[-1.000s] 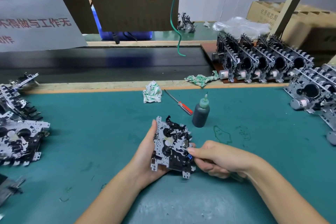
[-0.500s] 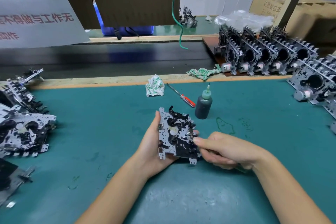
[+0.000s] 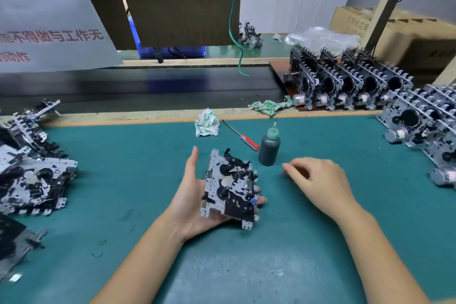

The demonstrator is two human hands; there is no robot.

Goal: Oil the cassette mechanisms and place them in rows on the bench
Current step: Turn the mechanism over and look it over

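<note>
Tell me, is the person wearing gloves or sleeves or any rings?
No. The left hand and the right hand are both bare, with no gloves. Both forearms are bare too, right down to the bottom of the picture, so no sleeves show. No ring, watch or bracelet shows on either one.

Head view, down over green bench (image 3: 123, 180)
</note>
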